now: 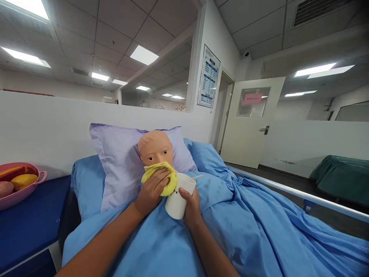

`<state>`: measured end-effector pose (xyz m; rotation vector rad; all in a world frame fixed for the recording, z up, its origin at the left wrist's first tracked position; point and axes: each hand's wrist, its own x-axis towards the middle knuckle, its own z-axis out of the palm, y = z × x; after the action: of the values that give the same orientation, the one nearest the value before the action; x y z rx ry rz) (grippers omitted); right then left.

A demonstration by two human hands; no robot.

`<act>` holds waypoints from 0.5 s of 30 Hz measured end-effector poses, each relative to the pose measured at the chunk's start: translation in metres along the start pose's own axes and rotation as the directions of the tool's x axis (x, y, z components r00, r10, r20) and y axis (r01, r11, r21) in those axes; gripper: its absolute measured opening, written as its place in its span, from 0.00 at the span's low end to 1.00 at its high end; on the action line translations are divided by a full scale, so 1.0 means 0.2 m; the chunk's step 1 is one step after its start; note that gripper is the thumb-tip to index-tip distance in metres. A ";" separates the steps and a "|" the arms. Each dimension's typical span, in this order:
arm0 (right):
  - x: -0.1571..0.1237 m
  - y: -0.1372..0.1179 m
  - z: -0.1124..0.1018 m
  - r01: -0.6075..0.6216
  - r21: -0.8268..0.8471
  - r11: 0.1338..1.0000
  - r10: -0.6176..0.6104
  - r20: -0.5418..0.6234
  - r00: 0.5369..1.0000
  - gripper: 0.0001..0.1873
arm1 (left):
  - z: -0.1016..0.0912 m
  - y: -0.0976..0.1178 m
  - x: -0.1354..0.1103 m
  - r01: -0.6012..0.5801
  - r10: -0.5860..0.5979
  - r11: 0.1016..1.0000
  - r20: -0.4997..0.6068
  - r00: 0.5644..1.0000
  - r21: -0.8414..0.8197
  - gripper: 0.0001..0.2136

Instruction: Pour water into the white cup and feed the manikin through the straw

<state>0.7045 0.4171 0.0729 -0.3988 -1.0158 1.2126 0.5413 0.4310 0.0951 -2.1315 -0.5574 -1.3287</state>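
Observation:
A bald training manikin [155,144] lies in the bed with its head against a lilac pillow [121,165]. My left hand [152,190] presses a yellow cloth [171,184] over the manikin's mouth and chin, the fingers closed over the cloth. In my right hand [190,204] is a white mug [174,206], tilted slightly, with my thumb on its near side. A thin pale stick [198,176] pokes out past the mug's rim. What the mug contains is hidden.
Blue bedding [230,223] covers the bed, and a white side rail [288,193] runs along its right. On the blue bedside cabinet [31,227] at left stands a pink basket [21,194] of fruit. Behind are a low white wall and an open door [250,134].

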 end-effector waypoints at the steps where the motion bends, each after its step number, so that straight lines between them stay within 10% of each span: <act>1: 0.00 0.00 0.00 0.006 -0.006 1.000 -0.006 0.000 1.000 0.34 | 0.02 -0.01 0.03 0.007 -0.007 1.000 0.005 1.000 0.000 0.21; 15: -0.01 -0.01 0.01 -0.036 0.055 0.998 0.042 -0.125 0.991 0.23 | 0.12 0.02 -0.11 0.060 -0.068 0.983 0.039 0.997 0.173 0.15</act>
<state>0.7045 0.4132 0.0745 -0.4500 -0.8697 1.2311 0.5509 0.4428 0.0650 -2.0213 -0.7371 -1.2228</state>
